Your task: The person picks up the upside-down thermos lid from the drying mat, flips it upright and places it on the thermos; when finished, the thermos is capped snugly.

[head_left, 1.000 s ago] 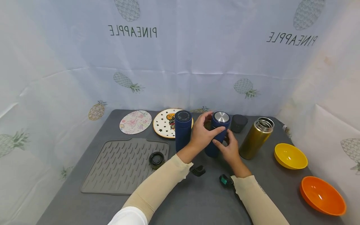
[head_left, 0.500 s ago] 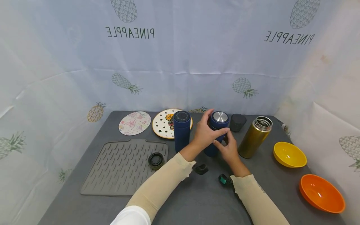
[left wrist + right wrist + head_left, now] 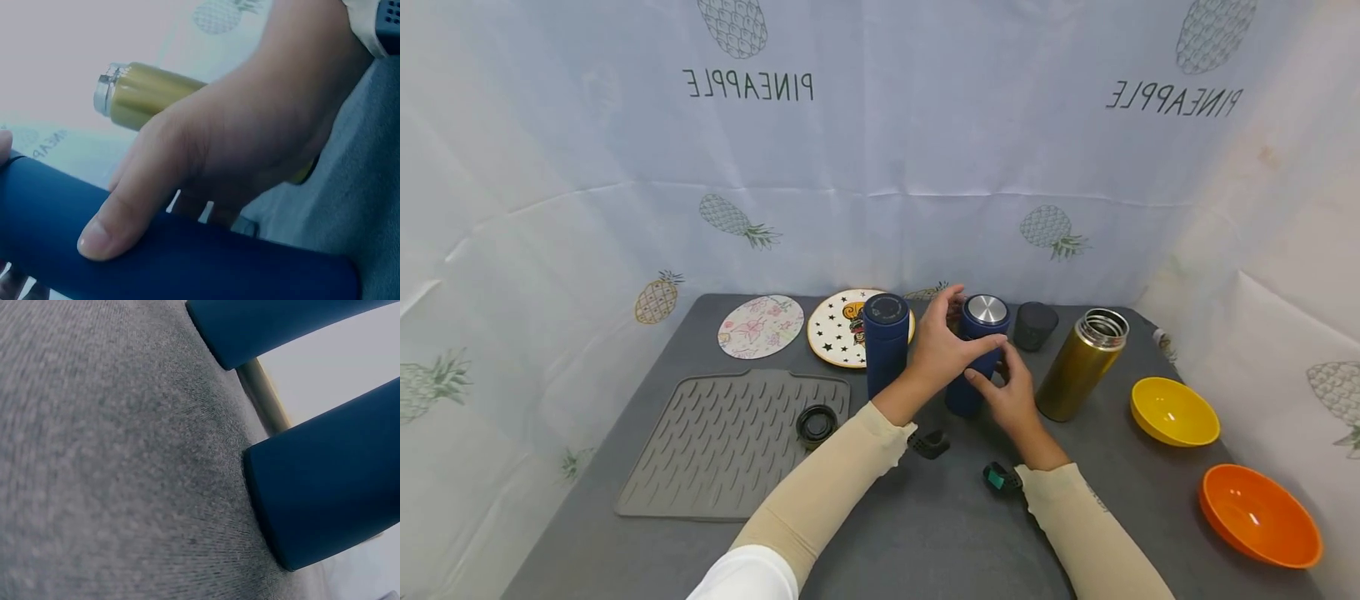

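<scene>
A navy thermos [image 3: 964, 398] with a brushed steel top [image 3: 987, 310] stands upright on the dark table, held by both hands. My left hand [image 3: 940, 354] is around its upper part, the thumb across the front and the fingers on the left side, partly hidden behind it. Below, my right hand [image 3: 1011, 400] grips the body from the right. In the left wrist view the right thumb [image 3: 103, 234] lies along the blue wall, and a left fingertip [image 3: 5, 145] touches near the lid seam. The right wrist view catches the thermos base [image 3: 331, 481] on the cloth.
Just left stands a second navy thermos [image 3: 887, 342], before a starry plate [image 3: 835, 333]. A gold flask [image 3: 1078, 371] without a lid and a dark cup [image 3: 1036, 325] are right. Farther out lie yellow [image 3: 1175, 414] and orange [image 3: 1258, 517] bowls, a grey mat [image 3: 715, 450] and a black lid [image 3: 817, 425].
My left hand has shifted slightly around the thermos top, its fingers spreading away on the left side. My right hand stays on the body. The thermos has hardly moved.
</scene>
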A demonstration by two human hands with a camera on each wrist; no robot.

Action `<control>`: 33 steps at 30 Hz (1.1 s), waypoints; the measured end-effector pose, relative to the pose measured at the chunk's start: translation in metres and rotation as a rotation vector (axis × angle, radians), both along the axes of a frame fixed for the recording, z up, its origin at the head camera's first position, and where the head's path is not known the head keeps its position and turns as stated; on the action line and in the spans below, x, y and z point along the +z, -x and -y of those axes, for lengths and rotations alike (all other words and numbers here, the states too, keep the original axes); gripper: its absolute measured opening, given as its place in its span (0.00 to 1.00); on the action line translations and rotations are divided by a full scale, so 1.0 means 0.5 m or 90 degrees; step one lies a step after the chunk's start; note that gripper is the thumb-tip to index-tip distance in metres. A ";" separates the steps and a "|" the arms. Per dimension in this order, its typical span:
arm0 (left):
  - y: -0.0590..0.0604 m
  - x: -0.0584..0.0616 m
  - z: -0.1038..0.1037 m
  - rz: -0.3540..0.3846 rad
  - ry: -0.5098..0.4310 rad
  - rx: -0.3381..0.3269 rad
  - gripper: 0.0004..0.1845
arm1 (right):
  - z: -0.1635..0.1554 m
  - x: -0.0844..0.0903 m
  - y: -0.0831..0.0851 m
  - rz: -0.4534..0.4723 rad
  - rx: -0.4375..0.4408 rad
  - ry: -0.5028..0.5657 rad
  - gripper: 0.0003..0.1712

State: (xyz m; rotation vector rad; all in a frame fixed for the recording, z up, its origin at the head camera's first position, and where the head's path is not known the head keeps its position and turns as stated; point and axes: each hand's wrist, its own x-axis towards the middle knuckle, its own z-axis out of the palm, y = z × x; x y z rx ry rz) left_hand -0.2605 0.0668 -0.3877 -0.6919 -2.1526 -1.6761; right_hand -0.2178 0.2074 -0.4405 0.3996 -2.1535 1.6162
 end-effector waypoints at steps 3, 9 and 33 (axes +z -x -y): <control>0.000 -0.001 0.007 -0.004 -0.006 -0.013 0.45 | -0.003 0.003 0.001 -0.001 -0.004 0.003 0.35; 0.010 -0.004 0.026 0.018 0.001 -0.121 0.40 | -0.005 0.003 0.001 0.009 -0.008 0.009 0.35; -0.002 -0.007 -0.009 -0.038 0.037 0.027 0.43 | -0.003 -0.005 0.002 -0.020 -0.005 -0.008 0.35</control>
